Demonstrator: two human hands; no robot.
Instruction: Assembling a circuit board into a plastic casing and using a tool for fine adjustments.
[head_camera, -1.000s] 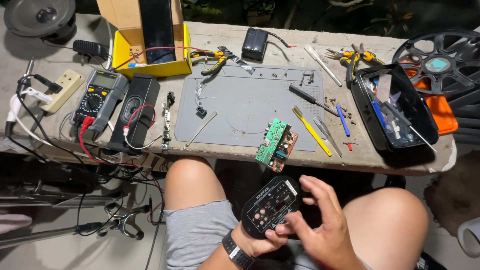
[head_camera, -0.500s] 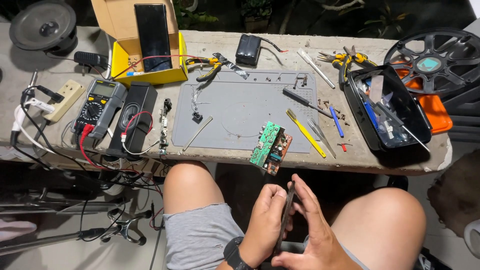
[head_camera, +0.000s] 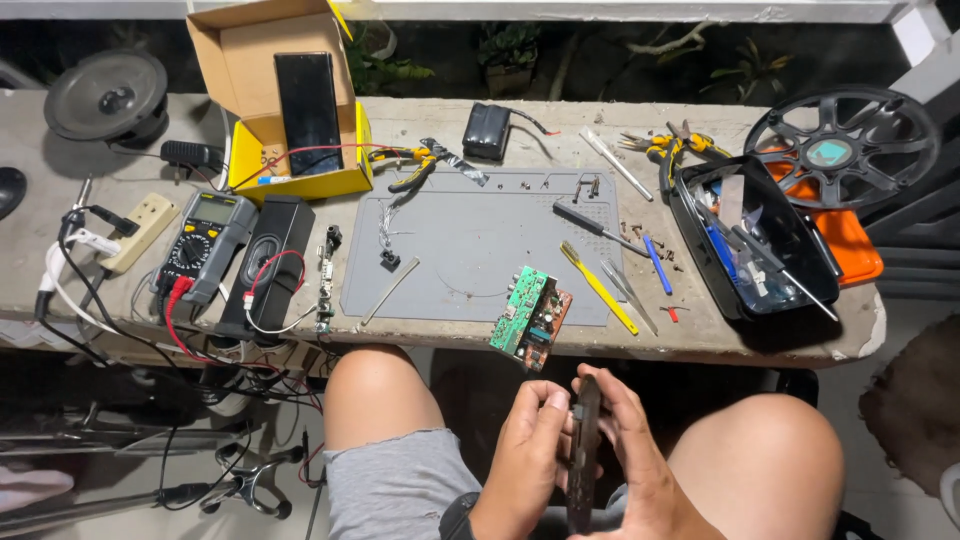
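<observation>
Your left hand (head_camera: 525, 455) and right hand (head_camera: 630, 460) are both clamped on the black panel (head_camera: 584, 450), held edge-on over your lap between your knees. At 12 o'clock from it, a green circuit board (head_camera: 530, 318) overhangs the near edge of the bench (head_camera: 440, 120), on the grey mat (head_camera: 470, 255).

Grey frayed-hem shorts (head_camera: 400, 490), dark wristwatch (head_camera: 457, 517), 2 bare hands (head_camera: 530, 450).

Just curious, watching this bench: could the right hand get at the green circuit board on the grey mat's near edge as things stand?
Probably yes. The green circuit board lies uncovered just ahead of the right hand, with nothing between them. But both it and the left hand grip a dark panel, which must be released first.
</observation>
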